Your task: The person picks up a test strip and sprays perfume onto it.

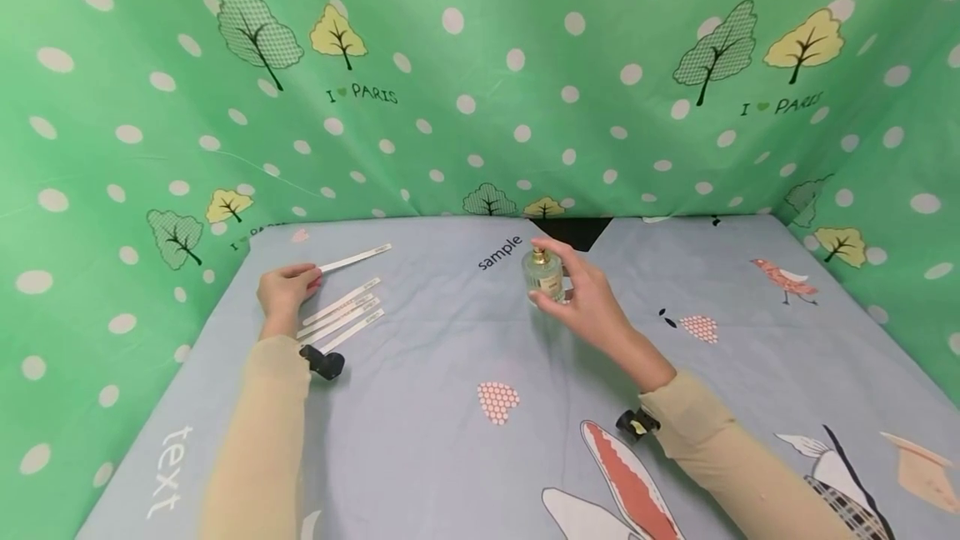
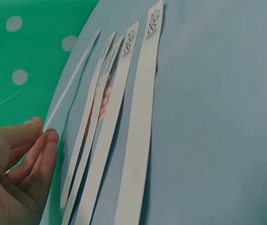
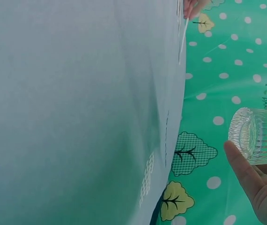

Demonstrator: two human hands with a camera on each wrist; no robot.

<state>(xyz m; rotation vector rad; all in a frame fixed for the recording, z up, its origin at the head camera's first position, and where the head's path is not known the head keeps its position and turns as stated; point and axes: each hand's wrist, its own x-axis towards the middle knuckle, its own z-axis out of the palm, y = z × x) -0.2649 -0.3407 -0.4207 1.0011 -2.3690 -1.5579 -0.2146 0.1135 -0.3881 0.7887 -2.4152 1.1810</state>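
Between thumb and fingertips, my left hand [image 1: 283,294] pinches one end of a white paper test strip [image 1: 354,259], seen edge-on in the left wrist view as a thin strip [image 2: 72,77]. Several more paper strips [image 1: 342,315] lie side by side on the cloth nearer to me, with small print at their far ends. My right hand [image 1: 588,298] holds a clear glass perfume bottle [image 1: 542,273] with a gold neck and a pale label, a finger at its top. In the right wrist view the bottle's ribbed glass base [image 3: 248,133] shows; its top is out of frame.
A grey-blue printed cloth [image 1: 435,407] covers the table. Green polka-dot fabric [image 1: 465,65] hangs behind and along both sides. Black wrist cameras sit on both wrists, the left one [image 1: 324,362] close to the strips' near ends.
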